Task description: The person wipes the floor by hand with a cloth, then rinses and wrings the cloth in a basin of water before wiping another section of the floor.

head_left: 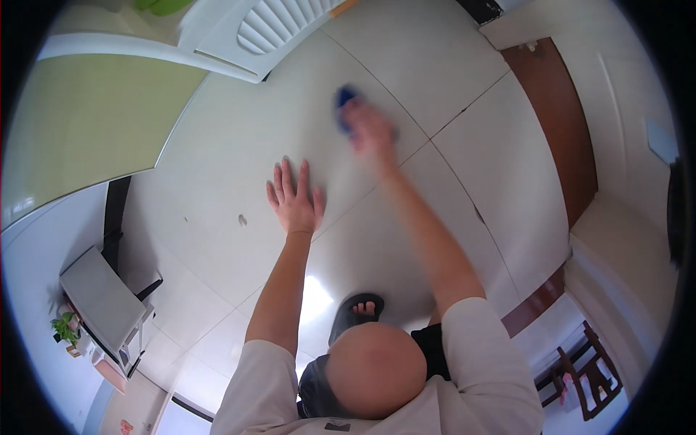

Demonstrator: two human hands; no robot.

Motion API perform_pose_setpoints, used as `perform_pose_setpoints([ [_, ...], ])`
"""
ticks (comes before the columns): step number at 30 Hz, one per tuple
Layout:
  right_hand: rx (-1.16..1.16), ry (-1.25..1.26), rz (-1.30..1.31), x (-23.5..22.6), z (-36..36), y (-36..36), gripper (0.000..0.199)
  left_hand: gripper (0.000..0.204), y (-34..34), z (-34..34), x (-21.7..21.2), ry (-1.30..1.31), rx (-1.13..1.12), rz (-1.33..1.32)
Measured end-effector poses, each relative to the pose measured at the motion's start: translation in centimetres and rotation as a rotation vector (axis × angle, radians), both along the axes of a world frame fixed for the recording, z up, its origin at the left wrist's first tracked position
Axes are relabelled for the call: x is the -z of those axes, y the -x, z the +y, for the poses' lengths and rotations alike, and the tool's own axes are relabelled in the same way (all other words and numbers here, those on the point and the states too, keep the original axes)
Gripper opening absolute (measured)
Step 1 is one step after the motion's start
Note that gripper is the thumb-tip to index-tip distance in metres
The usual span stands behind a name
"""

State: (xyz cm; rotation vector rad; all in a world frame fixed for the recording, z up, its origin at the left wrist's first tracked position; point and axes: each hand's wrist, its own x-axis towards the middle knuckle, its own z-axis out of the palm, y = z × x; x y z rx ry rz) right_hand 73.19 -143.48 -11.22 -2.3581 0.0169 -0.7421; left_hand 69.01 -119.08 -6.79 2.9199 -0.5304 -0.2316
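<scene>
My left hand (294, 206) lies flat on the pale tiled floor (384, 239), fingers spread, with nothing in it. Farther ahead and to the right, my right hand (371, 134) is wrapped round a small dark blue object (346, 96) at the floor. Motion blurs both that hand and the object, so whether it is a cloth or a brush cannot be made out. Dark joint lines between the tiles run close to the right hand. A small grey mark (243, 220) shows on the floor left of my left hand.
A white cabinet with a louvred panel (279, 25) and a light green panel (94, 123) stand at the upper left. Brown wooden strips (554, 123) edge the right side. A small white table (105, 297) stands at left, a dark wooden rack (591, 373) at lower right. My sandalled foot (359, 308) is below.
</scene>
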Motion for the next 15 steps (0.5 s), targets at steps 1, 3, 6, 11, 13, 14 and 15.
perform_pose_setpoints([
  [1,-0.198,-0.001,0.097,0.8,3.3,-0.1,0.062,0.063,0.0,-0.3,0.1,0.006,-0.001,-0.003],
  [3,-0.372,0.09,0.293,-2.7,9.3,-0.2,0.048,0.062,-0.1,2.2,0.1,-0.055,-0.007,-0.009],
  [6,-0.312,0.154,0.142,-2.0,4.6,-0.7,0.043,0.062,0.0,1.8,0.1,-0.015,-0.009,-0.006],
  [11,0.273,0.458,0.165,-1.9,-16.3,-2.6,0.047,0.062,-0.3,1.2,-0.2,-0.033,-0.013,-0.008],
  [13,0.546,0.308,0.261,-2.0,-23.0,-2.7,0.058,0.063,0.2,0.1,0.0,-0.01,-0.003,0.017],
  [14,0.542,0.308,0.272,-1.6,-22.6,-3.7,0.058,0.063,0.2,0.1,0.0,-0.01,-0.005,0.03],
  [15,0.594,0.317,0.255,-1.2,-21.0,-5.3,0.058,0.063,0.0,0.5,-0.1,-0.015,-0.008,0.035],
])
